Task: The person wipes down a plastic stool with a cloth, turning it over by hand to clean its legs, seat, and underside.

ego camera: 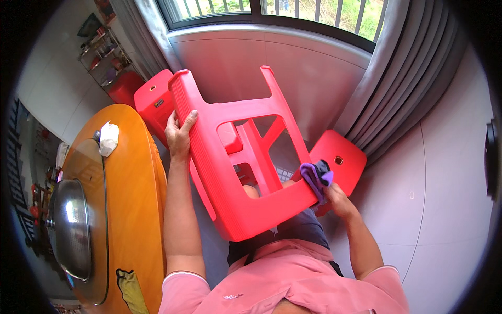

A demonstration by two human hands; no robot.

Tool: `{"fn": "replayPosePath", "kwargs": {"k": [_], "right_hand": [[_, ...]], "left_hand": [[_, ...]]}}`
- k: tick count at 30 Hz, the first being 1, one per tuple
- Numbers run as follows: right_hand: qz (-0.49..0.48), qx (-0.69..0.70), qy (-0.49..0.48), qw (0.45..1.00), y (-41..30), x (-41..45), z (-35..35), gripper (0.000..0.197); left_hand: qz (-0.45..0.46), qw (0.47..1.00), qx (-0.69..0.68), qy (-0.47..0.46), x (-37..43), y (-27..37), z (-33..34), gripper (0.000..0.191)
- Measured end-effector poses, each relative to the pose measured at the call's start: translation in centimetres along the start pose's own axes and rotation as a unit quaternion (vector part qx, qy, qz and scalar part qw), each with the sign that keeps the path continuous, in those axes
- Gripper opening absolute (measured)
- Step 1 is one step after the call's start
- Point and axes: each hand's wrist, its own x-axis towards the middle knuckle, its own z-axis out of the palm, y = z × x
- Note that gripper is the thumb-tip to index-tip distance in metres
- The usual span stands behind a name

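A red plastic stool (219, 188) is held tilted on its side before my body, its legs pointing up and away from me. My left hand (180, 131) grips the ribbed leg at the stool's left side, thumb on top. At the stool's lower right, my right hand (333, 194) holds a folded purple and dark cloth (315, 176) against the edge of the frame. Part of that hand is hidden by the cloth. Through the stool's openings my knees show in part.
Another red stool (333, 157) stands at right by the grey curtain (404, 86). More red stools (151, 96) stand at left. The wooden table (135, 196) holds a glass turntable (96, 168), a domed metal lid (72, 229), white paper (109, 138) and a yellow cloth (131, 290). A barred window (313, 10) is ahead.
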Motion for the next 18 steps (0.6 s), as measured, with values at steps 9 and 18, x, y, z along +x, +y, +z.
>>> {"fn": "replayPosePath", "kwargs": {"k": [9, 18], "right_hand": [[-0.089, 0.409, -0.067, 0.906, -2.6, 14.4, 1.8, 0.039], [-0.338, 0.129, -0.018, 0.932, -16.0, 1.4, 7.7, 0.019]], "left_hand": [[0.017, 1.000, 0.000, 0.014, -0.4, 0.4, -2.3, 0.054], [-0.097, 0.981, -0.164, -0.043, -2.2, 0.0, -6.5, 0.052]]}}
